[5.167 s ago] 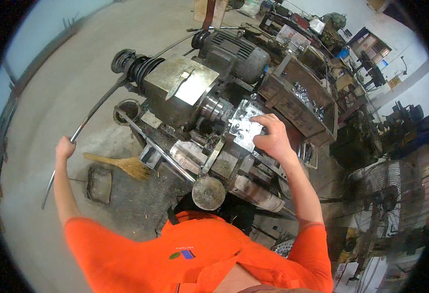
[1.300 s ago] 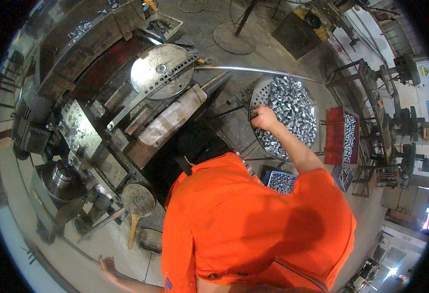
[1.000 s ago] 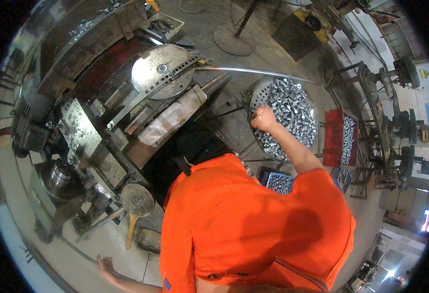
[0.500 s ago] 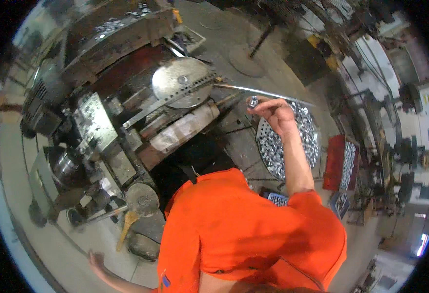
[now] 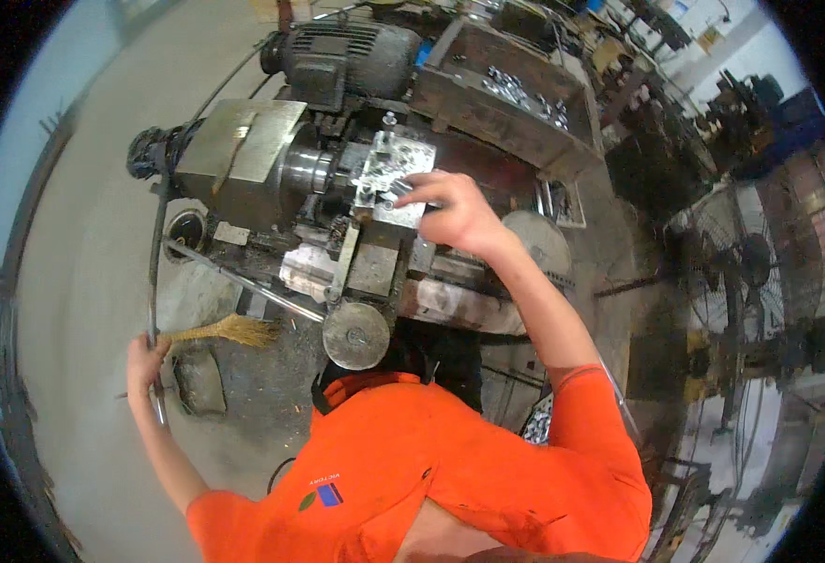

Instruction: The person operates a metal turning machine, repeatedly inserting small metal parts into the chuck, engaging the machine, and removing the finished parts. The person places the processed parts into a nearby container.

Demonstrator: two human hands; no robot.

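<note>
At the far left, my left hand (image 5: 146,364) is closed round a long dark metal lever (image 5: 157,272) with a shiny lower end. My right hand (image 5: 455,214) reaches over a bright metal tool slide (image 5: 417,155) on a lathe-like machine. Its thumb and fingers are pinched at a small shiny metal part (image 5: 399,188), largely covered by the fingers. Left of that lies the round steel chuck (image 5: 305,171), jutting from a box-shaped headstock (image 5: 229,141).
A handwheel (image 5: 356,335) sits at the machine's front, with a slanting steel bar (image 5: 248,284) beside it. A straw brush (image 5: 234,328) lies near my left hand. Behind stand a motor (image 5: 351,61) and a metal tray (image 5: 516,136) with small parts. A fan (image 5: 746,258) is at right.
My view has swung left. My right hand has moved from above the heap of metal parts to the tool slide by the chuck. My left hand, empty before, now grips the lever.
</note>
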